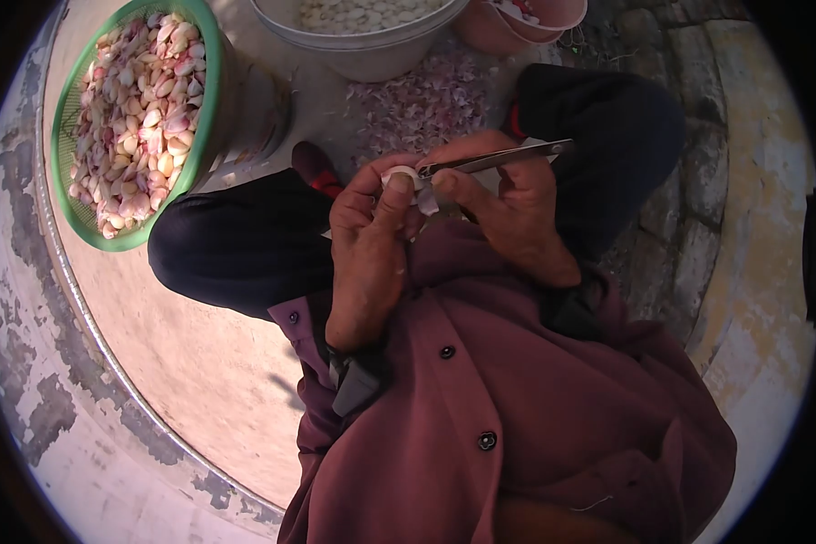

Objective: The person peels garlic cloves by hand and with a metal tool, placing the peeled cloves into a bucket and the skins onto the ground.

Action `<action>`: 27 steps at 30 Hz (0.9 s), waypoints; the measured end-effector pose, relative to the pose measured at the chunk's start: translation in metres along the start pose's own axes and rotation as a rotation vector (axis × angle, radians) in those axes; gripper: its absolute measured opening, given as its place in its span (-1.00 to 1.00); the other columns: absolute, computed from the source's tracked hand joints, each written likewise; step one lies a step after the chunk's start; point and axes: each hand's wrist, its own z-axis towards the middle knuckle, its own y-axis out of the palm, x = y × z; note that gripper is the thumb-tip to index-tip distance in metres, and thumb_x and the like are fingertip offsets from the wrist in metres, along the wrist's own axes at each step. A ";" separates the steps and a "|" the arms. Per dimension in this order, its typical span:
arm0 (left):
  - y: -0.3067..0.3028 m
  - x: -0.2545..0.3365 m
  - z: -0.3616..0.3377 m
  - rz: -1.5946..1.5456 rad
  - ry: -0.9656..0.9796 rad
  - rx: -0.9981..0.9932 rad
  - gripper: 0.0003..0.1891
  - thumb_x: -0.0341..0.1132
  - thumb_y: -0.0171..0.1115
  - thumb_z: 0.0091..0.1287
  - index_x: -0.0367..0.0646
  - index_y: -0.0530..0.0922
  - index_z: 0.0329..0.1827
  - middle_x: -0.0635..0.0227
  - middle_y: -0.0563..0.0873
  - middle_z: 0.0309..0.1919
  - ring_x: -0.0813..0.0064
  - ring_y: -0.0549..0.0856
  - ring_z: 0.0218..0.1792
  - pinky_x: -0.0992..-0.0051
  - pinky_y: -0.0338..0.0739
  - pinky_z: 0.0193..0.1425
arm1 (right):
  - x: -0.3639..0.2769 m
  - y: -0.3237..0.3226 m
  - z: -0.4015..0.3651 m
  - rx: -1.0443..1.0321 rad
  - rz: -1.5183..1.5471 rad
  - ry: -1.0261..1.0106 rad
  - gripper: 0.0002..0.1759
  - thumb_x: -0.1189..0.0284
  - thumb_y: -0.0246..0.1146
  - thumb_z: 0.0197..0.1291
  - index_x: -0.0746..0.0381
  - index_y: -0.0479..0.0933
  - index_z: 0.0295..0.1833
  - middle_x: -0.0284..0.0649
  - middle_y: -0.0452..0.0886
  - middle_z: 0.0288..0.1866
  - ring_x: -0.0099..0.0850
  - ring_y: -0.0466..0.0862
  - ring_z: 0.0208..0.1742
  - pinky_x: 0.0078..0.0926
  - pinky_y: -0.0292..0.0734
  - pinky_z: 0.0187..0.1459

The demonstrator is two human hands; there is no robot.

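Pinched between the thumb and fingers of my left hand [372,227] is a pale garlic clove [397,174]. A loose flap of its skin [426,198] hangs on the right side. My right hand [517,199] is closed around a small knife [499,158], whose flat metal part points up and right past the fingers. The knife's other end meets the clove by my right thumb. Both hands are close together above my lap, and some fingers of each are hidden behind the clove and knife.
A green basket [210,109] of unpeeled garlic cloves stands at upper left. At the top are a white tub [363,56] with peeled cloves and a pink bowl [553,32]. Garlic skins [426,100] litter the ground before me. Stone paving [698,163] runs along the right.
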 end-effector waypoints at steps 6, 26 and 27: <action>0.013 0.006 -0.005 0.377 -0.024 0.002 -0.80 -0.38 0.16 0.41 -0.28 0.58 0.00 0.50 0.64 -0.33 0.80 0.50 -0.35 0.71 0.38 -0.27 | 0.001 -0.003 0.003 0.083 -0.001 0.003 -0.84 0.51 0.34 0.25 0.33 0.59 -0.09 -0.21 0.71 -0.16 -0.56 0.66 -0.18 -0.60 0.56 -0.13; 0.015 0.013 0.015 -0.071 -0.084 -0.168 -0.65 -0.52 0.06 0.38 -0.17 0.35 0.22 0.35 0.61 -0.22 0.70 0.52 -0.32 0.69 0.37 -0.30 | -0.004 -0.006 0.011 0.069 0.488 0.123 -0.76 0.39 0.34 0.28 0.32 0.51 -0.09 -0.13 0.68 -0.18 -0.45 0.67 -0.11 -0.46 0.57 -0.02; 0.018 0.015 0.013 -0.037 -0.043 -0.136 -0.68 -0.49 0.09 0.40 -0.17 0.37 0.20 0.38 0.61 -0.24 0.71 0.50 -0.34 0.70 0.35 -0.32 | -0.005 -0.007 0.013 0.066 0.493 0.120 -0.76 0.39 0.34 0.28 0.32 0.51 -0.09 -0.13 0.68 -0.18 -0.45 0.67 -0.11 -0.46 0.57 -0.02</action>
